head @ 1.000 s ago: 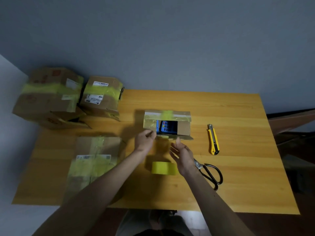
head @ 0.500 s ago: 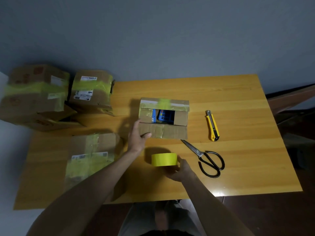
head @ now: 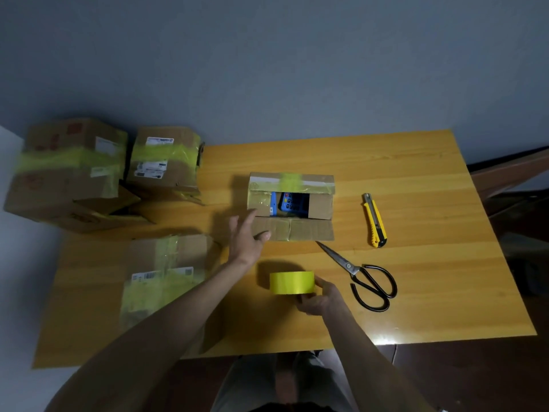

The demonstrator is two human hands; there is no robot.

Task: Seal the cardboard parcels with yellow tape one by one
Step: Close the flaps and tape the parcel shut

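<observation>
- At the far left back corner of the wooden table [head: 416, 179], a large taped parcel [head: 68, 168] sits on top of another carton, with a band of yellow tape round its middle
- Just beside it on the right stands a smaller taped parcel [head: 165, 162], with white labels and yellow tape across its top
- Nearer the person, at the table's left front, lies a low parcel [head: 166, 278] wrapped in yellow tape and bearing a barcode label; the left forearm crosses above its near corner
- The left hand [head: 246, 242] is spread wide with straight fingers and holds nothing; its thumb rests on the left end of the folded-down front flap [head: 309, 230]
- The open parcel [head: 319, 203] stands mid-table, unsealed at the front, with one strip of yellow tape over its top edge; inside is a blue item [head: 289, 202] with coloured buttons, perhaps a calculator, though the view is too dim to be sure
- In front of it, near the table's front edge, sits the roll of yellow tape [head: 292, 282]
- The right hand [head: 320, 298] grips the roll's right side, fingers curled round it
- The scissors [head: 365, 278] lie closed, with the blade tip just beside the flap's right corner and the black handles towards the person
- The yellow utility knife [head: 375, 221] lies right of the open parcel, apart from the scissors
</observation>
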